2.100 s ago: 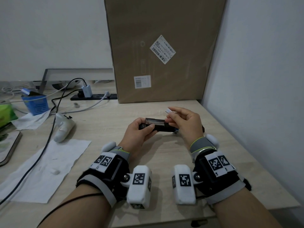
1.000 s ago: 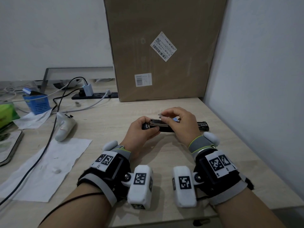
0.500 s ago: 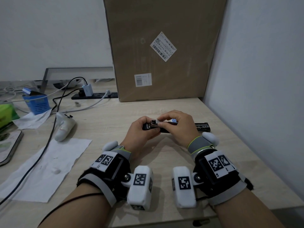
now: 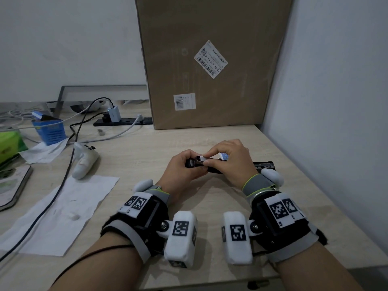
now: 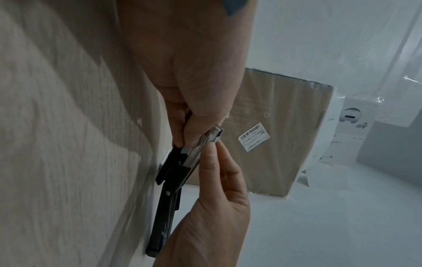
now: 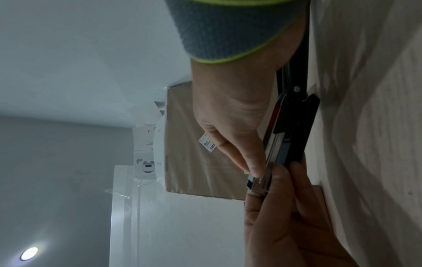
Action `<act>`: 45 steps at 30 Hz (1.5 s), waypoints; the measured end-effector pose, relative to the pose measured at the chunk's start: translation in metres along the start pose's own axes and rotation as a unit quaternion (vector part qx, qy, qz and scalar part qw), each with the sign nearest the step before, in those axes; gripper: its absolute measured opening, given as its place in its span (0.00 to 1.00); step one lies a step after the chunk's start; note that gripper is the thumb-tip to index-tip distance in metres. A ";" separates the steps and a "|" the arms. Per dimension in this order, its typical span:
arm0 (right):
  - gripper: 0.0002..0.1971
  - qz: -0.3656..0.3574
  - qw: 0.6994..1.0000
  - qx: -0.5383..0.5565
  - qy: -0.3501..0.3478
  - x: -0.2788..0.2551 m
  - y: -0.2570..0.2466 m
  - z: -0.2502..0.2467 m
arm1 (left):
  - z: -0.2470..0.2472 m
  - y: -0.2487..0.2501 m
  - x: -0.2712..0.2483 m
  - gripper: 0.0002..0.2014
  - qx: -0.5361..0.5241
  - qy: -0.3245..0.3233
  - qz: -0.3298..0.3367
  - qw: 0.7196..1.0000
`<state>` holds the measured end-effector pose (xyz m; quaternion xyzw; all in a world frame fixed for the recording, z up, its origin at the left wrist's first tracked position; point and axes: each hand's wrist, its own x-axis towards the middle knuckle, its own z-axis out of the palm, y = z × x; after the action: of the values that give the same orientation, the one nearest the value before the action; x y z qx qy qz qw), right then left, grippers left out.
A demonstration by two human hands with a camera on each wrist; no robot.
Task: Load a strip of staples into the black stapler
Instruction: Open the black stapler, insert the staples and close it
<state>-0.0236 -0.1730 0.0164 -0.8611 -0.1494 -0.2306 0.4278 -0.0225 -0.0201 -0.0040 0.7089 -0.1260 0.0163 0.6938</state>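
The black stapler (image 4: 214, 170) lies opened flat on the table (image 4: 147, 143), its lid (image 4: 263, 164) stretched out to the right. My left hand (image 4: 184, 166) grips the stapler's front end from the left, fingers curled round the base (image 5: 173, 162). My right hand (image 4: 206, 160) pinches the silver staple strip (image 4: 199, 159) at the front of the metal magazine (image 5: 200, 148) with thumb and forefinger (image 6: 255, 168). A small white and blue staple box (image 4: 223, 156) is tucked under the right hand's other fingers. The rear of the magazine is hidden by the right hand.
A tall cardboard box (image 4: 205, 59) stands just behind, with the wall close on the right. On the left are a white controller (image 4: 85, 162), a paper sheet (image 4: 56, 213), a black cable (image 4: 69, 171), a blue box (image 4: 50, 131) and a power strip (image 4: 122, 121).
My right hand came down from above the stapler onto the magazine, then slid left along it to the front end. The left hand kept its hold.
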 end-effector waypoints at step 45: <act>0.10 0.131 0.945 0.299 0.033 0.000 0.010 0.006 | 0.000 0.007 0.005 0.12 -0.208 0.011 -0.048 0.977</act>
<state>-0.0171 -0.1744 0.0067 -0.6977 -0.0825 -0.1459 0.6965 -0.0195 -0.0212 0.0037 0.5541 -0.0852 -0.0361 0.8273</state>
